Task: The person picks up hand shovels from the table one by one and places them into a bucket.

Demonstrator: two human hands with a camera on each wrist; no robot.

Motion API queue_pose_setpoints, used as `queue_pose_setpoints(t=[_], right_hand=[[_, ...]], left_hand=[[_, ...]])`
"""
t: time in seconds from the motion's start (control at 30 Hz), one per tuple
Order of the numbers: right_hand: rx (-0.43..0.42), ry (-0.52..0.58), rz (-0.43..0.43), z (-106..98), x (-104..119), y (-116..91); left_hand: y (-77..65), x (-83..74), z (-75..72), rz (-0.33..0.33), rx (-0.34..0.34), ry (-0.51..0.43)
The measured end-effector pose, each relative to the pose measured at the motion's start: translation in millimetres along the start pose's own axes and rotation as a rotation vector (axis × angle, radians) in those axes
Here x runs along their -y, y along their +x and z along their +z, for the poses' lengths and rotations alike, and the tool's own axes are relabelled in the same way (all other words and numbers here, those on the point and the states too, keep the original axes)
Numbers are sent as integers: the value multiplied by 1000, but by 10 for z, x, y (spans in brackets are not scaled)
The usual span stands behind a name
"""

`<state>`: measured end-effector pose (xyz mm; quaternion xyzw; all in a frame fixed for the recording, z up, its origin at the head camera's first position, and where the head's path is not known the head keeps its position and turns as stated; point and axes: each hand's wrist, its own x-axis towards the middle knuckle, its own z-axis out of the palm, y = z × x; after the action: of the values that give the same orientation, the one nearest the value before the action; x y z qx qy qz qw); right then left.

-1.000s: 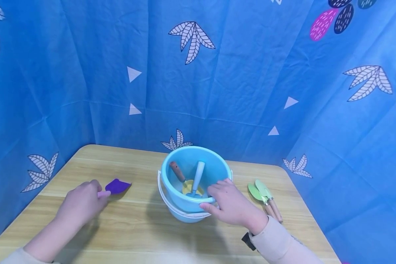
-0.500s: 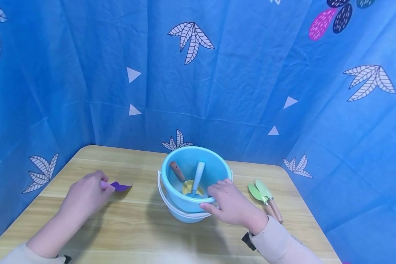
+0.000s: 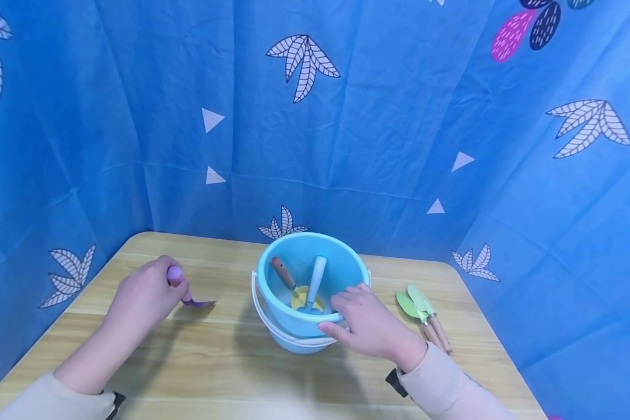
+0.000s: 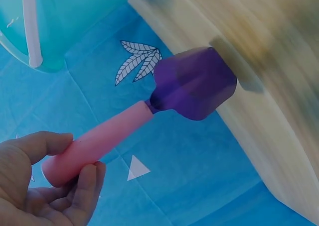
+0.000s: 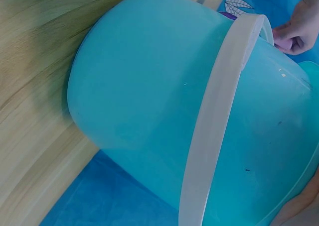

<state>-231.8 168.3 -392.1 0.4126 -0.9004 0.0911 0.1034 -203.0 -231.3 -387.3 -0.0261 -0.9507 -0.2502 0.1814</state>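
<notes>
In my left hand point(image 3: 147, 289) is a small trowel point(image 4: 194, 84) with a purple blade and a pink handle. Thumb and fingers pinch the handle near its end, as the left wrist view shows. In the head view the blade points down, low over the table left of the bucket. My right hand point(image 3: 367, 321) grips the near right rim of the light blue bucket point(image 3: 283, 322), thumb outside and fingers over the edge. Inside lean a blue-handled tool point(image 3: 317, 280) and a brown-handled trowel point(image 3: 282, 271) with a yellow blade.
Two green trowels point(image 3: 417, 303) with wooden handles lie on the wooden table point(image 3: 215, 367), right of the bucket. The bucket's white bail point(image 5: 214, 111) hangs down its near side. A blue patterned cloth point(image 3: 315, 146) stands around the table's back and sides.
My left hand has risen and moved slightly right, tilting the trowel so its handle points up and its blade down. The right hand and bucket stay in place.
</notes>
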Motion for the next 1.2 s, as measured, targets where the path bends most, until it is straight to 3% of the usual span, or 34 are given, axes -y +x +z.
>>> queue_pose_setpoints(t=[0.27,0.7,1.2], right_hand=[[-8,4,-5,3,10,-7],[-3,2,-1,-1,18,0],[9,-4,4,-7,33,2]], left_hand=[[45,-49,11,23,-38,-27],[74,-162,-15,28,-43,-41],[82,-291,-128,49,-80,-34]])
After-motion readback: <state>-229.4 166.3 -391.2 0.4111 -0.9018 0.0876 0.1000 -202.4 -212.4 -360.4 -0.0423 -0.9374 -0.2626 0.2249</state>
